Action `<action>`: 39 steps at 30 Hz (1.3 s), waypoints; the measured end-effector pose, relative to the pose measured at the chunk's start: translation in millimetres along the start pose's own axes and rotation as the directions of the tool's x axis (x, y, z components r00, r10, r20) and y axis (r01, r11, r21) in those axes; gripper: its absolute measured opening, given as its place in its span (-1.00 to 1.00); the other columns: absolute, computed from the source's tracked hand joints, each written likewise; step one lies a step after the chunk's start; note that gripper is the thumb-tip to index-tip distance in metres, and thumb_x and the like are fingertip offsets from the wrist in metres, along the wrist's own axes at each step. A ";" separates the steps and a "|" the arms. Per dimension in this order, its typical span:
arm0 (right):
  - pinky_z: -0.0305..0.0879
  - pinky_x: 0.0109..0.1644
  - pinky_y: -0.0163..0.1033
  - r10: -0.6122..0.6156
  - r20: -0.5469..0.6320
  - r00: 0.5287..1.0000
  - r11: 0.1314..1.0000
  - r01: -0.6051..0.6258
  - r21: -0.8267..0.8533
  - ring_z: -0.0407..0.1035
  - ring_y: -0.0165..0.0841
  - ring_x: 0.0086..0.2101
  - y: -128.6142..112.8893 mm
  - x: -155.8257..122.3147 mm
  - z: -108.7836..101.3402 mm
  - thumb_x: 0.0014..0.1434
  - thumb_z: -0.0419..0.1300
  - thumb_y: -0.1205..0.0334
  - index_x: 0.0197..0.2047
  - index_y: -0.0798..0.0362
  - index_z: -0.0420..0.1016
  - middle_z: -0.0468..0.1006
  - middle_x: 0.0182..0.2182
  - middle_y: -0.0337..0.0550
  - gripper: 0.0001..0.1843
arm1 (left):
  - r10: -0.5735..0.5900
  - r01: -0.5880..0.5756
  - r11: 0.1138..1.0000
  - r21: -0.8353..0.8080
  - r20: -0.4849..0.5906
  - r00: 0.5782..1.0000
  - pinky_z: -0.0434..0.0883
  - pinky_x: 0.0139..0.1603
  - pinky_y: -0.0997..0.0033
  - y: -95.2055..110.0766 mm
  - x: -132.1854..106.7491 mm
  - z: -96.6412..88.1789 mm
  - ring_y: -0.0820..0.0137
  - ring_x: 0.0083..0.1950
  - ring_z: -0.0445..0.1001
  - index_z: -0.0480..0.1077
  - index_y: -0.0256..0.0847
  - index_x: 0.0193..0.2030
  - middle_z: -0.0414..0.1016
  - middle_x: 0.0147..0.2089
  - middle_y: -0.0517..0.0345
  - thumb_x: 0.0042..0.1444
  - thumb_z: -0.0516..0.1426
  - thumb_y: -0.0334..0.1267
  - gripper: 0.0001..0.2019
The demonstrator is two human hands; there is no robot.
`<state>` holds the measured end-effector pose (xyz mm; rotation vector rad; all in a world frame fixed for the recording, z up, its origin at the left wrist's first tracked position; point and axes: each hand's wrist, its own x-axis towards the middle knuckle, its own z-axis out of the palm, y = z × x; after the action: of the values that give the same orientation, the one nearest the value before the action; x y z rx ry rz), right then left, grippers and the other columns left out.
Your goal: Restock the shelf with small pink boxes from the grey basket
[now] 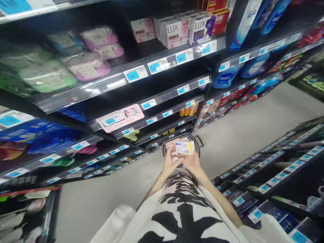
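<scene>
Nearest to me, zebra-print cloth fills the bottom of the view, and both forearms run out over it. My hands meet just past it, at centre frame. The right hand is grasping a small yellow-and-white box, fingers wrapped on its right end. The left hand is curled against the box's left end and touches it. Whether it grips the box or the pink pack just beside it, I cannot tell; too small.

Key relation: the box sits just beyond the fingertips, away from my body, with its long axis running left-right across the view. It lies between the two hands, and the right one has the clearer hold.

Straight behind the box is a dark round basket. Its rim shows either side of the box and its handle sticks out right. It stands on the grey floor.

Farther out, shelves with blue price tags run up the left. LUX soap boxes sit on an upper one, well apart from the hands.
</scene>
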<state>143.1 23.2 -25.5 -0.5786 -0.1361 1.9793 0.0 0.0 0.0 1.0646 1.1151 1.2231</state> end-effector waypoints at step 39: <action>0.19 0.42 0.14 -0.155 0.057 0.986 0.773 0.157 -0.614 0.27 -0.05 0.33 5.9 0.9 13.5 -0.10 0.58 0.20 0.24 -0.17 0.51 0.46 0.31 -0.10 -0.19 | -0.398 0.344 0.208 -0.916 0.242 0.885 0.40 -0.09 0.25 18.9 1.5 -11.8 0.10 -0.04 0.49 0.47 -0.34 0.14 0.56 0.04 -0.22 0.01 0.20 0.10 -0.35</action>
<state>131.9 23.2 -16.0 -0.9493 -0.8385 1.7487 -14.5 2.7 16.9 -0.2073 0.3972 1.1883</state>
